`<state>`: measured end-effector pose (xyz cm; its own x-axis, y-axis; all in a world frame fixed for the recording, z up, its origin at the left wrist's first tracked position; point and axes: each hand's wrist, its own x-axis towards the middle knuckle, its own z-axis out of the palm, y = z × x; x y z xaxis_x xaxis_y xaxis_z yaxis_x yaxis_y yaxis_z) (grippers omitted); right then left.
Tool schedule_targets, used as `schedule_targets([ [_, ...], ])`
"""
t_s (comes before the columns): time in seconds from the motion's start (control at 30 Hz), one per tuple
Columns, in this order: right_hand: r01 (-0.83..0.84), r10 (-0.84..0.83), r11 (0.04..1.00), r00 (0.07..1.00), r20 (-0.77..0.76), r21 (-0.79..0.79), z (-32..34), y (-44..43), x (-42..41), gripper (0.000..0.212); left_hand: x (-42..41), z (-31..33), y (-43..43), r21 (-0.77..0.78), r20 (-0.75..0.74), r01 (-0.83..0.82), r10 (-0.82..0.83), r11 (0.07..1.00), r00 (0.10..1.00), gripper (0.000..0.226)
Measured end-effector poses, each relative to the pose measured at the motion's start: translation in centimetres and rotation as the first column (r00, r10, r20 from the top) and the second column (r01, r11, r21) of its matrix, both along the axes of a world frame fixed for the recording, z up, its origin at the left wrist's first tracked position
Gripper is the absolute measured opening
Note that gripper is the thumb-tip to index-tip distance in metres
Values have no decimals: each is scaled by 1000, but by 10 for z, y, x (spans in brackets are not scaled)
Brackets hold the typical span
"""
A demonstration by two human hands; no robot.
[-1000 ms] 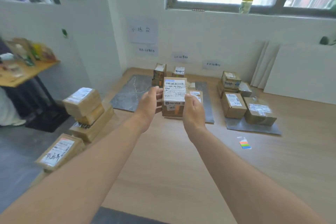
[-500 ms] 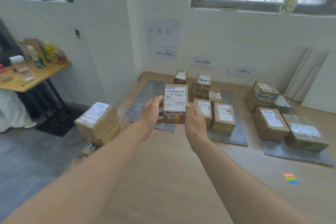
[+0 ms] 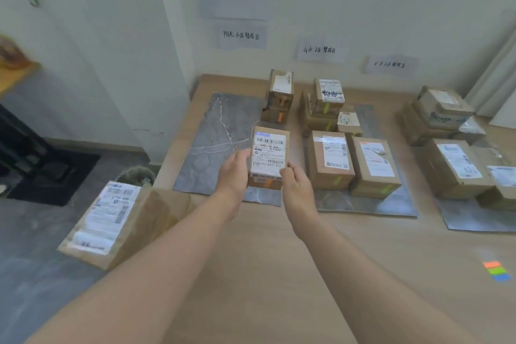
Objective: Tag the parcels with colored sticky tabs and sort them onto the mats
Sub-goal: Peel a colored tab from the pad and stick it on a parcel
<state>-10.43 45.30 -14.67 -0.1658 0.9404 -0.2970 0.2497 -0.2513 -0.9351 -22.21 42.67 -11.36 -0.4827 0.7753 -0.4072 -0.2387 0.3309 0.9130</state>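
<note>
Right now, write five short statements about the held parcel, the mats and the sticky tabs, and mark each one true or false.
1. The left hand and the right hand hold one parcel over the left mat. True.
2. The parcel's label faces down. False: the white label faces up, toward the camera.
3. An orange tab sits on the parcel's near face. True.
4. The pad of sticky tabs lies on the middle mat. False: it lies on the bare wooden surface, far right.
5. The middle mat holds nothing. False: several parcels stand on it.
</note>
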Motion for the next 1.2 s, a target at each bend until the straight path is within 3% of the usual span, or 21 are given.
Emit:
schedule_targets([
  [0.4, -81, 79, 991, 997, -22, -107, -62, 104, -24, 32, -21, -72, 109, -91, 58, -64, 69, 994, 996, 44],
  [0.8, -39, 35, 986, 999, -29, -162, -123, 170, -38, 35, -36, -139, 179, -167, 103, 56, -39, 984, 994, 60],
  [0.87, -39, 37, 986, 999, -17, -164, -127, 171, -39, 34, -38, -145, 179, -177, 118, 77, -57, 981, 991, 57],
  [1.0, 4, -6, 983, 1000, -9, -182, -119, 162, -37, 36, -40, -145, 170, -200, 119, 69, -46, 977, 992, 28],
  [1.03, 25, -27, 984, 1000, -9, -177, -111, 158, -36, 39, -40, -139, 165, -204, 116, 61, -38, 977, 993, 26],
  [1.1, 56, -57, 985, 998, -1, -165, -92, 150, -34, 48, -40, -126, 156, -206, 115, 35, -11, 978, 993, 42],
  [1.2, 61, -64, 987, 998, -20, -148, -62, 135, -28, 48, -38, -99, 140, -184, 116, 25, -4, 983, 993, 30],
])
